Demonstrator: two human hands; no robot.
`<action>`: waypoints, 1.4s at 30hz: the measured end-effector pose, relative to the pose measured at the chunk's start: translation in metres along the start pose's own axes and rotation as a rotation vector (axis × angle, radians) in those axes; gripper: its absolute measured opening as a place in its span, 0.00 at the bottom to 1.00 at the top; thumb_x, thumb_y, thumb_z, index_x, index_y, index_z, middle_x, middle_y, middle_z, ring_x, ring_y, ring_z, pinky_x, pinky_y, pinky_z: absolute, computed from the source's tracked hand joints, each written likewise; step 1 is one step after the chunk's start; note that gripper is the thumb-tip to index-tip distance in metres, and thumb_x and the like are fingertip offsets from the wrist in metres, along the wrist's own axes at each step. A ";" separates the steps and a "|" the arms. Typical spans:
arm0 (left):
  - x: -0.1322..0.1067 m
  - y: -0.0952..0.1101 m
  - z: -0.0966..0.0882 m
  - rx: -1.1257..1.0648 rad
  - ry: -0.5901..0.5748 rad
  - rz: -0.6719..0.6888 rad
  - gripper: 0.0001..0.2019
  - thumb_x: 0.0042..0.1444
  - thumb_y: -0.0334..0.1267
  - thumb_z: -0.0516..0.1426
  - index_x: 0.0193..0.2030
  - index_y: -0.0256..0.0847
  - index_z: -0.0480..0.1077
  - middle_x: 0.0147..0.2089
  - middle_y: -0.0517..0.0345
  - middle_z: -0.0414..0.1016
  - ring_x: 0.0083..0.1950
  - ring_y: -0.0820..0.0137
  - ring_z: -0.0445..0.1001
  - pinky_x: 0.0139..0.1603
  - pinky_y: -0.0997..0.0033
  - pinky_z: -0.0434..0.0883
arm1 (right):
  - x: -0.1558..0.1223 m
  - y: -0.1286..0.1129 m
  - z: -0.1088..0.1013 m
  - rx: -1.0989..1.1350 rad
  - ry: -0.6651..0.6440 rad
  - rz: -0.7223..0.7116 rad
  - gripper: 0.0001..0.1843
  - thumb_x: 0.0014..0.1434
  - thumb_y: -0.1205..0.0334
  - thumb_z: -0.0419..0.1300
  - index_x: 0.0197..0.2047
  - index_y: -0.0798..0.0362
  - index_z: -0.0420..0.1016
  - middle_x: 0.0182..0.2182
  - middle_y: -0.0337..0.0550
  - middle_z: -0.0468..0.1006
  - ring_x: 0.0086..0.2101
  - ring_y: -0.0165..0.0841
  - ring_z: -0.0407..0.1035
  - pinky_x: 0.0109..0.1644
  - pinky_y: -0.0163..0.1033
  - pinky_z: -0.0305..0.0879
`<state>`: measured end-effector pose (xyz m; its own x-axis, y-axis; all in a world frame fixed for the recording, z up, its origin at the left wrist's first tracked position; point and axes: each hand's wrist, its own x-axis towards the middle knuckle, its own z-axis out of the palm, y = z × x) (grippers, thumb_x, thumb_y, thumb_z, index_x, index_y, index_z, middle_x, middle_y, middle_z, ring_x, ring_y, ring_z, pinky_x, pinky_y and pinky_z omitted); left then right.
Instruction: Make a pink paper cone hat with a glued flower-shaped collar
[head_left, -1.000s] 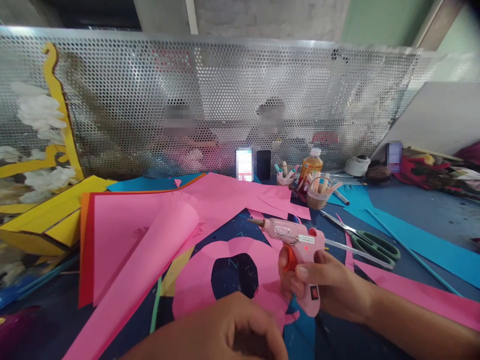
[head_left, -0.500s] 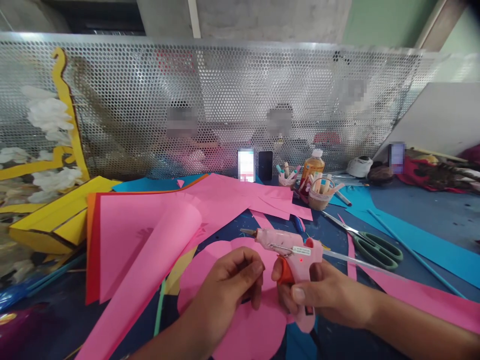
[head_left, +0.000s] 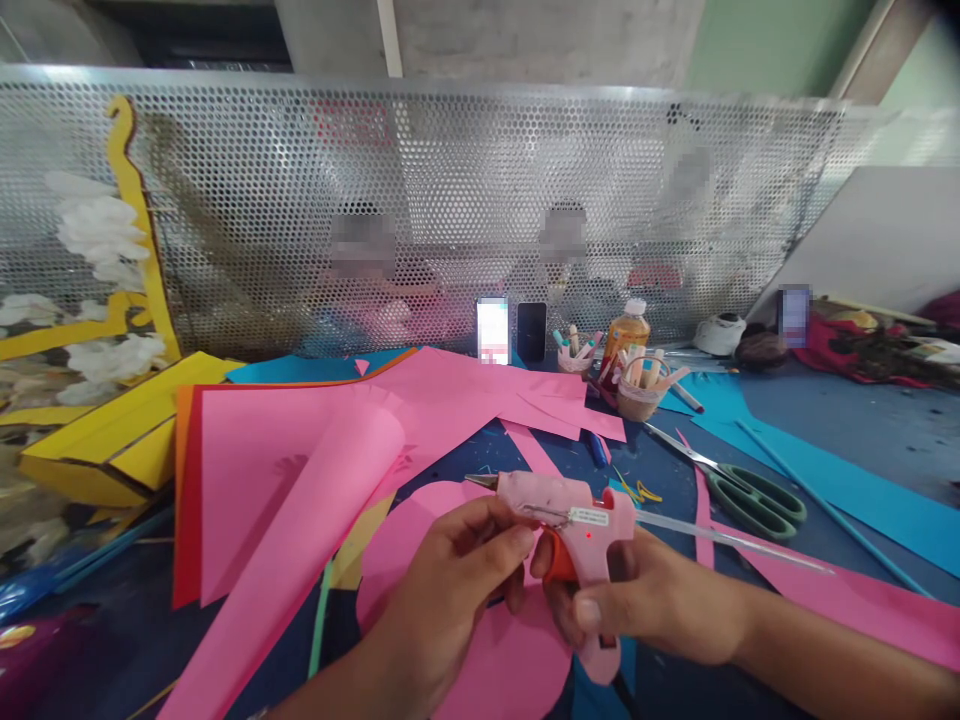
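Pink glue gun (head_left: 566, 505), nozzle pointing left

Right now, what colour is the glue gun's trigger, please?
The trigger is orange, in the head view.

Pink overload, starting with this glue gun (head_left: 577, 530)

Its trigger (head_left: 559, 560) is orange, the paper circle (head_left: 480, 650) is bright pink, the scissors (head_left: 754, 505) have green handles, and the metal screen (head_left: 450, 180) is silver with dots.

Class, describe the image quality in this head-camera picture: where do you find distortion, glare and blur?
Head view: the perforated silver metal screen bows from wide-angle distortion; the bright phone display glares white; the pink plastic hot glue gun in the right hand looks sharp.
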<state>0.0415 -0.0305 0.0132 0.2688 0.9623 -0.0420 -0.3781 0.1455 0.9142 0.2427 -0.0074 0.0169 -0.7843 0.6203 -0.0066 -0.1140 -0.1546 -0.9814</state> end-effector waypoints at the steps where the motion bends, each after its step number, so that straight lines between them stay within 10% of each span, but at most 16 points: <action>1: 0.000 -0.001 0.001 -0.014 0.000 -0.007 0.15 0.53 0.46 0.70 0.32 0.36 0.77 0.28 0.60 0.71 0.27 0.76 0.66 0.31 0.74 0.63 | 0.000 -0.001 0.001 0.000 -0.013 -0.003 0.18 0.57 0.49 0.71 0.37 0.55 0.75 0.29 0.37 0.72 0.29 0.28 0.63 0.33 0.35 0.58; 23: 0.013 -0.019 -0.006 -0.182 0.109 -0.091 0.20 0.41 0.49 0.75 0.30 0.38 0.75 0.22 0.62 0.70 0.22 0.77 0.64 0.24 0.74 0.58 | 0.002 0.010 -0.002 0.027 0.025 -0.016 0.24 0.54 0.45 0.74 0.42 0.57 0.76 0.28 0.38 0.73 0.28 0.27 0.64 0.31 0.33 0.57; 42: 0.017 -0.005 -0.012 -0.169 0.187 0.005 0.24 0.51 0.55 0.67 0.21 0.40 0.63 0.18 0.68 0.57 0.18 0.78 0.57 0.23 0.73 0.59 | 0.004 0.004 -0.001 0.259 0.317 -0.043 0.31 0.45 0.42 0.78 0.40 0.56 0.74 0.22 0.37 0.73 0.24 0.26 0.65 0.31 0.33 0.57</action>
<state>0.0370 -0.0121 0.0032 0.1043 0.9866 -0.1257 -0.5259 0.1620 0.8350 0.2394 -0.0051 0.0124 -0.5531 0.8305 -0.0652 -0.3240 -0.2866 -0.9016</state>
